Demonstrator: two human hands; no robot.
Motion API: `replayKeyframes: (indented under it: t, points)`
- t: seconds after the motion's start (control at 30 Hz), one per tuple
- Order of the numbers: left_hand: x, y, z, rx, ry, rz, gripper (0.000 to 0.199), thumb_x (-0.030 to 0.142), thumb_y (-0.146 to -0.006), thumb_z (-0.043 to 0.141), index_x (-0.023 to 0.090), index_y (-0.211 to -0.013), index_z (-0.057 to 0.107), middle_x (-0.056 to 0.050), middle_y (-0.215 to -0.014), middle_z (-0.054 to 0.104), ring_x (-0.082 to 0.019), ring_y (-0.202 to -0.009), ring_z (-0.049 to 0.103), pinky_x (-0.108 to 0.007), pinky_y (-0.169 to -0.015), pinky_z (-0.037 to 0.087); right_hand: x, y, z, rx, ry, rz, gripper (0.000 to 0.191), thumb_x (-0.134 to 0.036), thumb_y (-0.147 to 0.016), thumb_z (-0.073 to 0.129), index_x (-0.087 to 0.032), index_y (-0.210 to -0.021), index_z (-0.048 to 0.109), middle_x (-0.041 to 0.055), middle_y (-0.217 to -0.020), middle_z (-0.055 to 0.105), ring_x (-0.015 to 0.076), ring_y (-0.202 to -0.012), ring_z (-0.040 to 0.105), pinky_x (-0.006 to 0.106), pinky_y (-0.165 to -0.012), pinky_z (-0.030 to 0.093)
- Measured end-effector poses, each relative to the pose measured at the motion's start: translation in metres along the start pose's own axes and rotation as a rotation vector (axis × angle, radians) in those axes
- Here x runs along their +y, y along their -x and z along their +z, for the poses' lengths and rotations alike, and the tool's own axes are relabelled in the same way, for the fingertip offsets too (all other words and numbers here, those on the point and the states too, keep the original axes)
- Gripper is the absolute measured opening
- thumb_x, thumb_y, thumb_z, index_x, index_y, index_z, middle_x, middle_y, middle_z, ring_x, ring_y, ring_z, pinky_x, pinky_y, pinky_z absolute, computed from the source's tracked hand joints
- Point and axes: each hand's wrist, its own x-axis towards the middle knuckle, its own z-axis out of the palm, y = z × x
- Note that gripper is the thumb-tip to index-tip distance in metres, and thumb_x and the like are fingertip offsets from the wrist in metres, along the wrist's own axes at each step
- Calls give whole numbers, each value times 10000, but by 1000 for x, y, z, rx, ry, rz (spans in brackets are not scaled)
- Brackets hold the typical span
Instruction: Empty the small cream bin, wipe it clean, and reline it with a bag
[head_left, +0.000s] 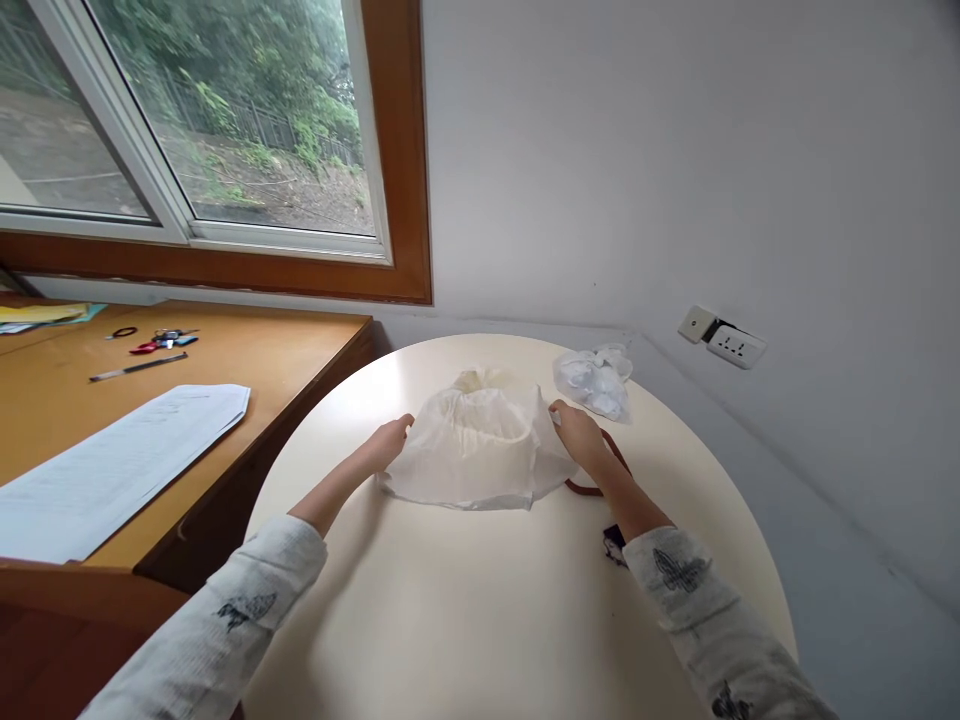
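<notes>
A thin, translucent white bag point(480, 470) lies spread on the round table, its middle bulging over something cream-coloured and rounded that shows faintly through it. My left hand point(391, 443) is closed at the bag's left edge, fingers curled in a pinch. On the opposite side my right hand point(579, 434) pinches the bag's right edge between thumb and fingers. Just behind my right hand sits a small knotted clear plastic bag point(596, 382) with white crumpled stuff inside. A reddish-brown cord point(583, 490) loops out beneath my right forearm, which hides part of it.
The round cream table point(450, 610) stands against a white wall with a socket point(736, 346). A small dark patterned item point(615, 545) lies by my right sleeve. At left, a wooden desk point(300, 345) holds papers point(127, 470), a pen point(139, 367) and keys point(166, 341).
</notes>
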Motion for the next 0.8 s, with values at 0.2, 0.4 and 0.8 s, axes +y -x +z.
replayKeyframes:
  t: [0.2,0.4,0.8]
  points:
    - [40,35,-19,33,-86,272,196,374,-757,518,209,-863,524,-39,-915,552,-166,-819,543,-302,-780,430,-10,26,-27,268,-249,-125,326,-368,-791,482,-197,-1069,478,96,-1040,565,227,-962,522,373,-806,386]
    - [61,77,-1,-105,-341,431,252,419,-732,584,210,-756,445,0,-763,494,-152,-696,462,-281,-635,399,-43,77,-35,-40,-379,-273,228,-424,-735,590,-216,-820,549,13,-742,585,176,-732,543,301,-689,413]
    - [32,97,25,-259,-690,717,197,221,-864,356,197,-713,480,-44,-744,493,-164,-644,445,-290,-594,378,-31,101,-3,-45,-139,-402,150,-213,-801,462,-208,-668,532,9,-689,577,174,-708,536,349,-742,372]
